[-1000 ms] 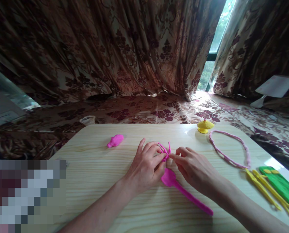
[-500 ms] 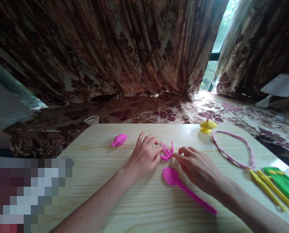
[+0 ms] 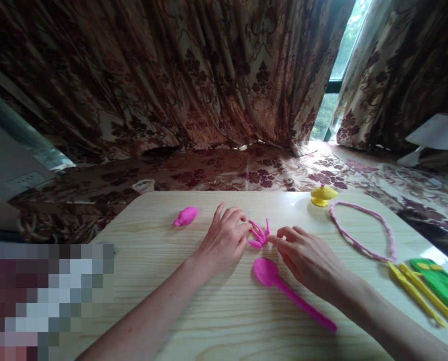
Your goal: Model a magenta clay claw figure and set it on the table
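A small pink clay figure (image 3: 260, 239) with several thin prongs lies in the middle of the table. From its left side my left hand (image 3: 227, 236) bends over it, thumb and index finger closed at the ends of its prongs. On the other side my right hand (image 3: 298, 249) pinches at the figure's right edge, fingers curled; what lies between those fingertips is partly hidden. Just nearer to me is a flat pink clay spoon (image 3: 266, 272), its handle slanting right below my right wrist.
A pink clay lump shaped like an animal (image 3: 186, 216) lies left on the pale wooden table (image 3: 208, 316). At the back right are a yellow clay stand (image 3: 323, 194) and a twisted pink loop (image 3: 382, 221). Yellow modelling tools (image 3: 415, 293) and a green clay slab (image 3: 440, 286) lie at right.
Both hands stay at the pink clay figure with hardly any movement. The whole view has shifted very slightly.
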The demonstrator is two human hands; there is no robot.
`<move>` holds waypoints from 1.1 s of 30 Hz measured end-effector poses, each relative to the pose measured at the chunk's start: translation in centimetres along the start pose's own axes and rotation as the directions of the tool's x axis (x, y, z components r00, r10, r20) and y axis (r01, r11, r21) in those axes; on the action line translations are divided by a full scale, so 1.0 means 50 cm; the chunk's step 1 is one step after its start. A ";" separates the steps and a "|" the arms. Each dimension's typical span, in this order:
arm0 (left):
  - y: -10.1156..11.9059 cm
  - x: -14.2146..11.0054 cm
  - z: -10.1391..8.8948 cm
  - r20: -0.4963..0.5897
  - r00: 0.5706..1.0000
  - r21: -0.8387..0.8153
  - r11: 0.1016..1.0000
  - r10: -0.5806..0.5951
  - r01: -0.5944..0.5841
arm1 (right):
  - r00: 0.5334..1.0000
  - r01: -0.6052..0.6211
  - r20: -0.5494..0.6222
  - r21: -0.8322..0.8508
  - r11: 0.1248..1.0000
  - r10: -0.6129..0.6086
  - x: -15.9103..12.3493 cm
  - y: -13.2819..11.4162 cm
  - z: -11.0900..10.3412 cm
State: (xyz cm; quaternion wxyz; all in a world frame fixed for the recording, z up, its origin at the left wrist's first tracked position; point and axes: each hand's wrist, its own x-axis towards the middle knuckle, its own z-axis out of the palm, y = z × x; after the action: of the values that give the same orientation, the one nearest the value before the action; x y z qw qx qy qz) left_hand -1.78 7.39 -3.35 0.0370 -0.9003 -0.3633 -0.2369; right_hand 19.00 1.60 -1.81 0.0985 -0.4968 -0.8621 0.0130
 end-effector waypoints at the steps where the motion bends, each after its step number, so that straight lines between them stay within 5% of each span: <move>1: 0.000 0.000 0.000 0.000 1.000 -0.001 1.000 -0.004 0.004 | 1.000 0.003 0.000 -0.003 1.000 -0.003 0.000 0.001 0.000; 9: -0.002 -0.003 0.000 -0.045 0.998 -0.002 0.999 -0.032 0.032 | 1.000 -0.012 -0.004 0.013 1.000 0.012 0.000 0.008 -0.010; 13: -0.041 -0.003 -0.031 -0.075 0.992 0.063 0.992 -0.103 0.108 | 0.998 -0.022 -0.058 0.067 0.998 0.026 -0.002 0.017 -0.013; 15: -0.078 -0.006 -0.060 -0.092 0.960 0.127 0.953 -0.266 0.276 | 0.992 -0.044 -0.110 0.108 0.993 0.056 -0.005 0.026 -0.017; 17: -0.117 -0.015 -0.088 -0.122 0.879 0.174 0.862 -0.461 0.476 | 0.980 -0.079 -0.171 0.147 0.986 0.104 -0.007 0.037 -0.023; 23: -0.176 -0.060 -0.107 -0.092 0.772 0.167 0.755 -0.628 0.634 | 0.927 -0.173 -0.293 0.223 0.959 0.235 -0.008 0.053 -0.032; 28: -0.143 -0.069 -0.096 -0.057 0.771 0.022 0.771 -0.634 0.636 | 0.911 -0.132 -0.351 0.245 0.961 0.215 -0.008 0.033 -0.037; 33: -0.024 -0.023 -0.098 -0.002 0.857 -0.240 0.832 -0.516 0.500 | 0.854 -0.004 -0.520 -0.027 1.000 -0.011 -0.021 -0.023 -0.055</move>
State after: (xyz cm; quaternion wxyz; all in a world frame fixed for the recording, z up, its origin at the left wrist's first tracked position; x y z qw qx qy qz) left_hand -5.27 6.36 0.36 -0.1199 -0.7611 -0.5577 -0.3088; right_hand 19.06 -0.08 0.85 0.3210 -0.4816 -0.8045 -0.1336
